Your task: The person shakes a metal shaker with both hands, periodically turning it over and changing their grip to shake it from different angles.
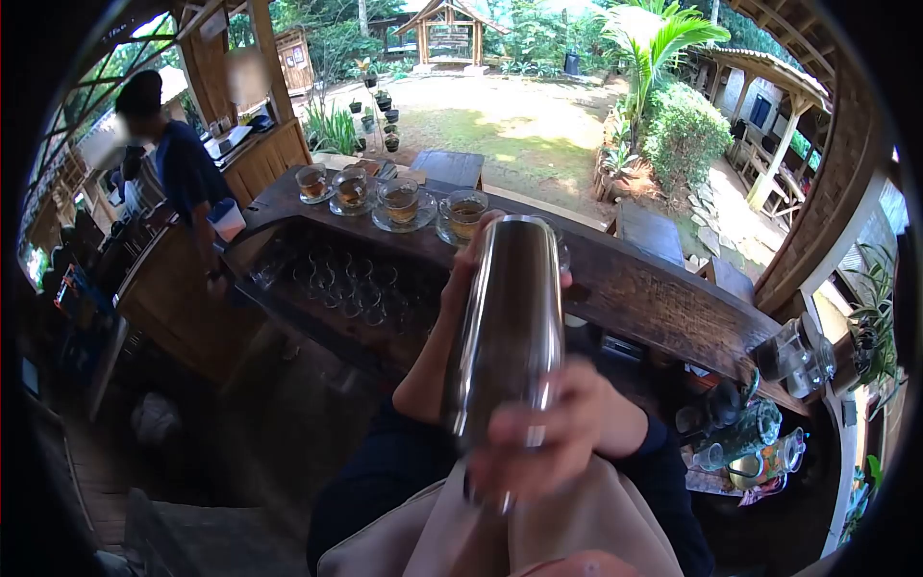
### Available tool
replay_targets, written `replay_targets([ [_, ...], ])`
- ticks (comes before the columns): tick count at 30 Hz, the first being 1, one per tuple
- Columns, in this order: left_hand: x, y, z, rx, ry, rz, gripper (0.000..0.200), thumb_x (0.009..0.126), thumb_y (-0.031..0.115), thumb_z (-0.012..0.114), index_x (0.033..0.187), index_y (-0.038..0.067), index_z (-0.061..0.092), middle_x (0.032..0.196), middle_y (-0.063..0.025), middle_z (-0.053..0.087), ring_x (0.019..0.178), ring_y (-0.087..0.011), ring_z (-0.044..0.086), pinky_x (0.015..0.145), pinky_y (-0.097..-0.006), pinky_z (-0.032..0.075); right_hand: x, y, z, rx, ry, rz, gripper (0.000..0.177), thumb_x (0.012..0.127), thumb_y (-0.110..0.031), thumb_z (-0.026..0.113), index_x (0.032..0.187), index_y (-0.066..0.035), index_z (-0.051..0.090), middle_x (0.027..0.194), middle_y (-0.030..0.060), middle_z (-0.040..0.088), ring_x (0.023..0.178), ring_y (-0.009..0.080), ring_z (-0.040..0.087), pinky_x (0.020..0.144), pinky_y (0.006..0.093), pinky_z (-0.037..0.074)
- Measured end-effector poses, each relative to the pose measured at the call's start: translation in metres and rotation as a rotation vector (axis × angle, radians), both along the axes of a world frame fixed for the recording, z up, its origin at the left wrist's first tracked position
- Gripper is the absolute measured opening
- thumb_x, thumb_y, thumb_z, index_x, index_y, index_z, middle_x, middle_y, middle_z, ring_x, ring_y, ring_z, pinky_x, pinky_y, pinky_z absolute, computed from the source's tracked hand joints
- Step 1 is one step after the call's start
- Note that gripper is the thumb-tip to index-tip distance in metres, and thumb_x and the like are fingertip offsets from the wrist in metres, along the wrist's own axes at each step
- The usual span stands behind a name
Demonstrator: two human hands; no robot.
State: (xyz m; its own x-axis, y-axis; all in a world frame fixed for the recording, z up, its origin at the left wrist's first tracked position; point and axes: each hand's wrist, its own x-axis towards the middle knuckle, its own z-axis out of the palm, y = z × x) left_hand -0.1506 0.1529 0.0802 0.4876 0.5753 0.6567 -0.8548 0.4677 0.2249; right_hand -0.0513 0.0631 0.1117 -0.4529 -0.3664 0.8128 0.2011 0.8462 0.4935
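Observation:
A shiny metal cocktail shaker [514, 317] is held tilted in front of me, between both hands. My left hand [463, 269] wraps round its far end; the shaker covers most of that hand, and some fingertips show on the other side. Around the near end closes my right hand [558, 433], slightly smeared by motion. Just beyond the shaker, several glass cups of brown drink stand in a row on glass saucers, among them a cup [464, 213] close to my left hand and another cup [400, 204] further left.
A long dark wooden counter [663, 313] runs across in front, with glassware [356, 288] on the shelf below. At right are a glass jar [796, 358] and a jug [755, 428]. A person [187, 173] in a dark shirt stands at left.

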Motion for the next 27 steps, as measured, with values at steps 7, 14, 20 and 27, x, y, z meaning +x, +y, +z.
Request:
replay_targets([
  [7, -0.008, 0.043, -0.061, -0.458, 0.193, 0.158, 0.041, 0.095, 0.033, 0.036, 0.117, 0.003, 0.051, 0.11, -0.0165, 0.057, 0.102, -0.0266, 0.057, 0.09, -0.0418, 0.047, -0.008, 0.079, -0.023, -0.795, 0.339, -0.188, 0.048, 0.058, -0.021, 0.077, 0.098, -0.003, 0.061, 0.102, 0.0155, 0.061, 0.1, 0.0375, 0.057, 0.085, 0.047, 0.045],
  [14, -0.034, 0.04, -0.031, 0.085, -0.136, -0.194, 0.063, 0.089, 0.051, 0.045, 0.135, 0.009, 0.036, 0.134, -0.0259, 0.036, 0.114, -0.0409, 0.048, 0.093, -0.0542, 0.042, -0.047, 0.038, -0.015, -0.085, 0.182, 0.142, 0.016, 0.072, -0.009, 0.064, 0.086, -0.018, 0.062, 0.101, -0.0031, 0.062, 0.102, 0.0188, 0.058, 0.097, 0.0478, 0.036],
  [20, -0.016, 0.08, -0.092, -0.699, 0.14, 0.006, 0.047, 0.09, 0.044, 0.044, 0.116, 0.005, 0.052, 0.108, -0.0168, 0.059, 0.098, -0.0261, 0.059, 0.084, -0.0435, 0.05, -0.022, 0.115, -0.037, -0.974, 0.417, -0.076, 0.044, 0.062, -0.021, 0.075, 0.099, -0.003, 0.06, 0.11, 0.0156, 0.059, 0.102, 0.0329, 0.056, 0.089, 0.0417, 0.043],
  [27, -0.039, 0.04, -0.022, 0.173, -0.144, 0.0, 0.058, 0.086, 0.042, 0.056, 0.132, 0.013, 0.037, 0.126, -0.0197, 0.046, 0.11, -0.0431, 0.05, 0.085, -0.0554, 0.048, -0.038, 0.035, -0.004, -0.132, 0.1, 0.041, 0.017, 0.077, -0.014, 0.061, 0.092, -0.021, 0.063, 0.104, -0.0056, 0.062, 0.103, 0.0209, 0.058, 0.091, 0.0471, 0.04],
])
